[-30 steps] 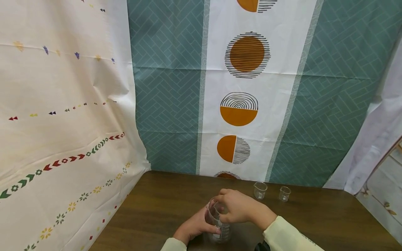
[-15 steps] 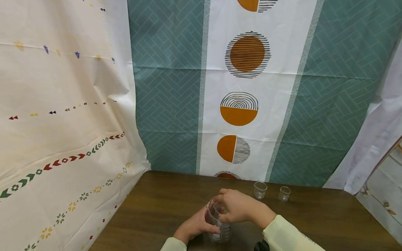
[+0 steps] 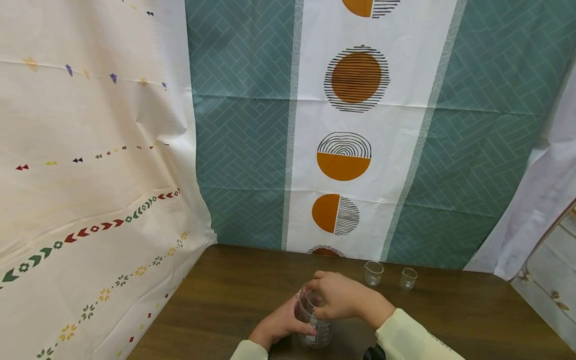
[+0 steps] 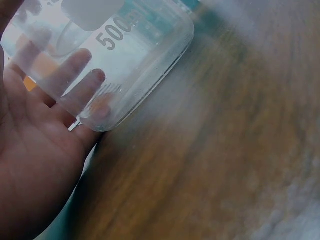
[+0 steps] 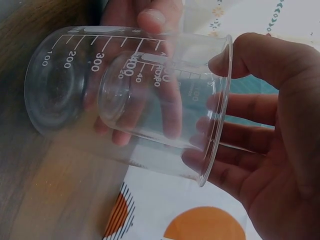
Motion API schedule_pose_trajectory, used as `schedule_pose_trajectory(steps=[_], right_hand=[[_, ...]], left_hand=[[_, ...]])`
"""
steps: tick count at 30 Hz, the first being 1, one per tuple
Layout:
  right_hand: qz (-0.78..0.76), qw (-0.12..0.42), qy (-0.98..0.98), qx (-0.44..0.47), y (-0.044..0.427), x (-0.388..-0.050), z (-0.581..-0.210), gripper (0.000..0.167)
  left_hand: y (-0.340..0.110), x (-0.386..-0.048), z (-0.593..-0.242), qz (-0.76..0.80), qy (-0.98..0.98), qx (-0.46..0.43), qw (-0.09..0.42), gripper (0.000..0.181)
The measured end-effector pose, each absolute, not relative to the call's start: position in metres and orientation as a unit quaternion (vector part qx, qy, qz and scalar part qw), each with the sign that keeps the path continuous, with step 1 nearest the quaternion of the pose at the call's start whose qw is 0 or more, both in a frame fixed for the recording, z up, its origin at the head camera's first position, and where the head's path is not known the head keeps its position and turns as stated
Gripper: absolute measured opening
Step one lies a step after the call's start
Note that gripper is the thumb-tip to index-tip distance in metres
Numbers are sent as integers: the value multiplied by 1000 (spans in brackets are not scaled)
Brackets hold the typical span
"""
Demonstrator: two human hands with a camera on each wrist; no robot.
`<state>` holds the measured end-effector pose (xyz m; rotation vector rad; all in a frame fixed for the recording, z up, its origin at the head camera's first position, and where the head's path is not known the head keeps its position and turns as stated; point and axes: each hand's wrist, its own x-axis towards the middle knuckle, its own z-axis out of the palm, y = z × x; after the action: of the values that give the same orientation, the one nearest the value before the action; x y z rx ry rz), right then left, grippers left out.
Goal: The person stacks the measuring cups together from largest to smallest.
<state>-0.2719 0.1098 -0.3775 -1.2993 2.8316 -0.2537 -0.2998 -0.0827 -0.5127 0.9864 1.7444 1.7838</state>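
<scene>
A large clear glass beaker [image 3: 317, 338], marked 500 ml in the left wrist view, stands on the table at the lower middle of the head view. My left hand [image 3: 282, 320] wraps round its side, thumb in front and fingers behind the glass. Inside it is a smaller beaker [image 5: 116, 97], visible through the wall in the right wrist view, its base above the large one's base. At the mouth, my right hand [image 3: 339, 297] pinches the smaller beaker near its rim, thumb on one side and fingers on the other. Exact contact is partly blurred by the glass.
Two small glass beakers, one larger [image 3: 373, 274] and one smaller [image 3: 408, 279], stand at the back right of the brown wooden table [image 3: 234, 285]. A patterned curtain [image 3: 243, 150] hangs behind the table, and a cream cloth [image 3: 103, 200] covers the left side.
The hands and both held beakers stay in nearly the same place. Only the head view shifts very slightly.
</scene>
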Motion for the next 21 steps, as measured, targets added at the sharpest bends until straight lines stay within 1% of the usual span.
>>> schedule_pose_trajectory(steps=[5,13,21], right_hand=[[-84,12,907,-414,109,-272,-377,43],[-93,39,913,-396,106,-272,-372,44],[-93,54,914,-392,102,-273,-371,40]], left_hand=[[-83,-298,-511,651,632,354,227,90],[-83,-299,-511,651,635,350,224,90],[-83,-300,-514,643,646,350,218,88]])
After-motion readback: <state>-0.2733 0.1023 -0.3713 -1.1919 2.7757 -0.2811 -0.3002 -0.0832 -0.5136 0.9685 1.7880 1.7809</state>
